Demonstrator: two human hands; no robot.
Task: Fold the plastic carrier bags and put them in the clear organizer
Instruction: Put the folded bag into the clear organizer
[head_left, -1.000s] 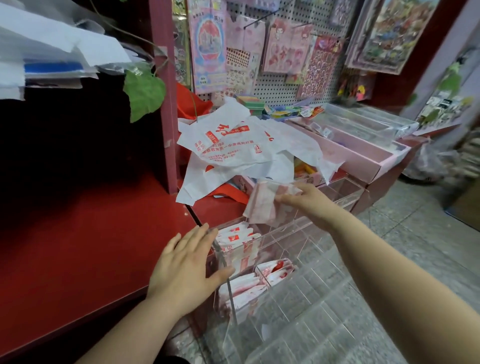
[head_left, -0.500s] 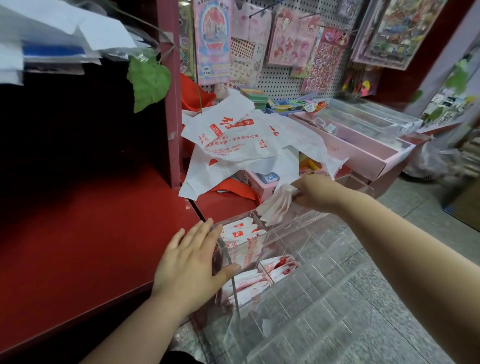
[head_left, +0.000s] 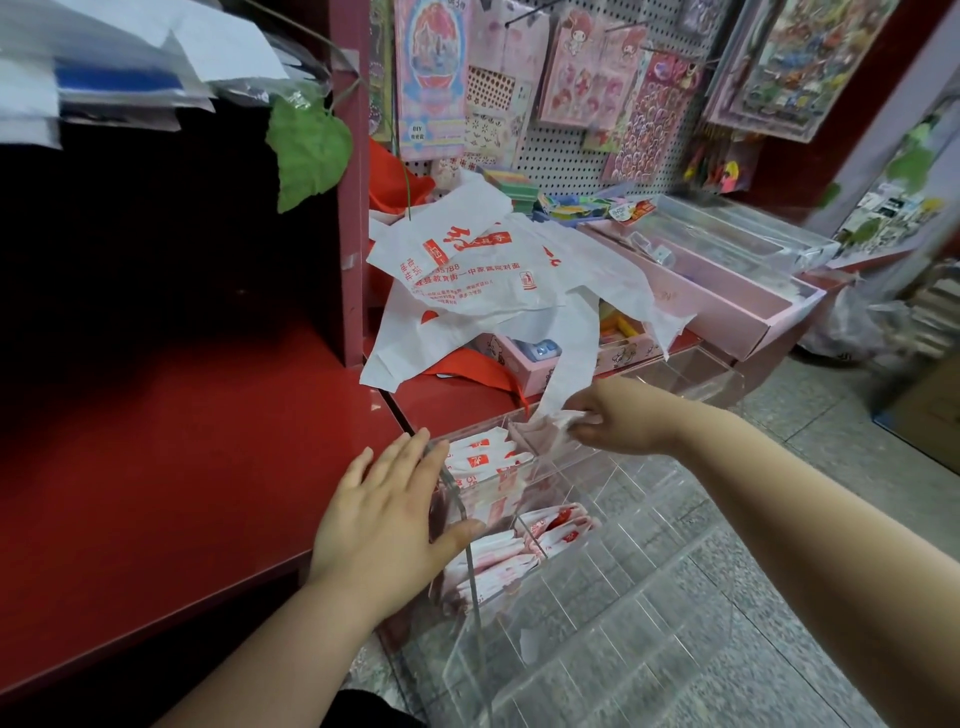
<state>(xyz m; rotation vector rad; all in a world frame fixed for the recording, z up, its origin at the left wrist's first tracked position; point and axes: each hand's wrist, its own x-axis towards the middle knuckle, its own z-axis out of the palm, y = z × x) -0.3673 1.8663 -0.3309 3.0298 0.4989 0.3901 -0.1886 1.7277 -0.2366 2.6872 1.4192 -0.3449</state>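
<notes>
A: Left hand (head_left: 384, 519)?
B: Flat, fingers straight, against the clear organizer (head_left: 472, 597) at its 9 o'clock wall
A: Right hand (head_left: 618, 421)?
B: Pinches a folded bag (head_left: 543, 428) over the 12 o'clock compartment

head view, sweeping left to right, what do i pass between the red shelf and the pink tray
red shelf top → left hand flat against the clear acrylic organizer → folded white-and-red plastic bags in its compartment → folded bag pinched by the right hand → long pink tray
</notes>
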